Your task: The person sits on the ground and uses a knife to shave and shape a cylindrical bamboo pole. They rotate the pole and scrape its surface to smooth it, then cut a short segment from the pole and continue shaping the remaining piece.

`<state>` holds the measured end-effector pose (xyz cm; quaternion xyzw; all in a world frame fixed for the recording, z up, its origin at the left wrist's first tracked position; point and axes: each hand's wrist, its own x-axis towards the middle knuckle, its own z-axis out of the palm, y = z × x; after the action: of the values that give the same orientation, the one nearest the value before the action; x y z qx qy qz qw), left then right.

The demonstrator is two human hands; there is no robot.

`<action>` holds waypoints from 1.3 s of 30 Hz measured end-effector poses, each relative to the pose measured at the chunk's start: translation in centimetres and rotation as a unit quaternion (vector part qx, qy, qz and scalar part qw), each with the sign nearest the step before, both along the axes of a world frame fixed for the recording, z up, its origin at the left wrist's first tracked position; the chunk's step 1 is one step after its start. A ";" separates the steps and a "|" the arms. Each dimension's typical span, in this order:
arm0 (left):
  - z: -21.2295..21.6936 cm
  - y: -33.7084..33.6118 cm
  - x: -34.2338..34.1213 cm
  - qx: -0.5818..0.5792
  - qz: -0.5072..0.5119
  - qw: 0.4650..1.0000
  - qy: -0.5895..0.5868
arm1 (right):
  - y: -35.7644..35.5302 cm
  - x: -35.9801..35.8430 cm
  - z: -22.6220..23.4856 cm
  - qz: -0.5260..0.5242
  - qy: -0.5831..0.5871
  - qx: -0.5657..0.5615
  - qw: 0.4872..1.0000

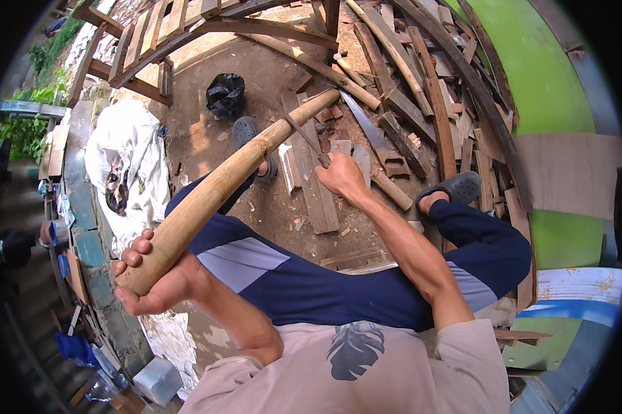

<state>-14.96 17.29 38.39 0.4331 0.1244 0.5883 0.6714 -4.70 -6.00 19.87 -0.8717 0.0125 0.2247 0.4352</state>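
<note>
A long peeled wooden pole [214, 186] slants up and away from the lower left. My left hand [161, 276] is wrapped around its near, thicker end. My right hand [340, 176] is closed on the handle of a long, thin knife [303, 134]. The dark blade crosses the pole near its far end; its tip is blurred, so its exact shape is unclear. Under the pole's far part, worn planks [314, 186] lie on the ground between my feet. A handsaw [366, 124] with a wooden handle rests beyond my right hand.
Scrap timber [421, 90] is heaped at the far right beside a green panel [545, 83]. A slatted wooden frame [256, 27] stands at the far side. A black plastic bag [225, 95] sits on the dirt, and white cloth [135, 148] lies at left. Wood chips are scattered around.
</note>
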 end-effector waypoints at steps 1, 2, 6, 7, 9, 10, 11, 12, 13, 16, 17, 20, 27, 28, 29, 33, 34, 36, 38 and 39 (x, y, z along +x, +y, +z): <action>0.1 0.0 0.2 -0.006 0.012 1.000 -0.003 | 0.1 -0.9 0.2 0.013 -0.021 0.012 1.000; 0.4 -0.4 0.3 -0.011 0.028 1.000 0.001 | 0.5 -2.2 1.1 0.031 -0.035 0.024 0.999; 1.3 -1.2 1.0 -0.025 0.072 0.997 0.022 | 3.6 -5.9 4.0 0.112 -0.226 0.076 0.965; 1.4 -1.3 1.2 -0.029 0.081 0.996 0.025 | 3.3 -4.9 3.1 0.118 -0.215 0.068 0.967; 1.3 -1.4 1.3 -0.031 0.095 0.994 0.040 | 2.2 -3.0 0.6 0.054 -0.107 0.055 0.991; 1.3 -1.5 1.3 -0.033 0.104 0.993 0.044 | 1.0 -1.4 -0.8 -0.015 -0.014 0.049 0.999; 1.4 -1.8 1.3 -0.024 0.114 0.992 0.046 | 0.6 -0.3 -1.0 -0.083 0.079 0.044 0.992; 1.4 -2.1 1.3 -0.014 0.125 0.991 0.048 | 0.8 -0.6 -1.1 -0.056 0.032 0.048 0.997; 1.5 -2.3 1.4 -0.005 0.135 0.990 0.049 | 0.9 -1.7 -1.1 -0.029 -0.015 0.052 0.998; 1.6 -2.3 1.6 0.008 0.145 0.987 0.066 | 3.0 -6.0 1.2 0.044 -0.169 0.085 0.981; 1.9 -2.5 1.8 0.004 0.150 0.987 0.064 | 3.8 -6.4 2.1 0.064 -0.230 0.100 0.966; 2.0 -2.3 1.9 -0.008 0.135 0.987 0.086 | 3.1 -2.9 0.6 0.028 -0.147 0.088 0.985; 1.7 -1.7 1.7 -0.036 0.145 0.984 0.092 | 4.2 -5.7 1.0 0.072 -0.199 0.061 0.975; 1.7 -1.6 1.7 -0.041 0.139 0.985 0.093 | 3.5 -4.8 0.3 0.062 -0.150 0.072 0.984; 1.5 -1.4 1.6 -0.048 0.135 0.985 0.092 | 2.9 -3.7 0.2 0.053 -0.103 0.083 0.990; 0.9 0.1 1.8 -0.062 0.153 0.981 0.104 | 3.4 -3.6 2.7 0.064 -0.112 -0.015 0.992; 1.0 0.1 1.5 -0.067 0.149 0.982 0.100 | 3.7 -4.3 4.4 0.112 -0.054 -0.033 0.992; 1.2 -0.5 1.2 -0.079 0.133 0.984 0.085 | 3.6 -5.5 4.4 0.134 -0.188 0.002 0.973; 1.3 -0.7 1.2 -0.079 0.121 0.985 0.089 | 2.7 -4.3 2.9 0.146 -0.151 0.002 0.978; 1.3 -0.7 1.2 -0.081 0.115 0.986 0.089 | 1.8 -3.0 1.9 0.105 -0.110 -0.006 0.988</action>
<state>-13.81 16.55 39.65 0.4107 0.2805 0.6085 0.6184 -7.70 -4.25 21.79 -0.8900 -0.1260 0.1722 0.4030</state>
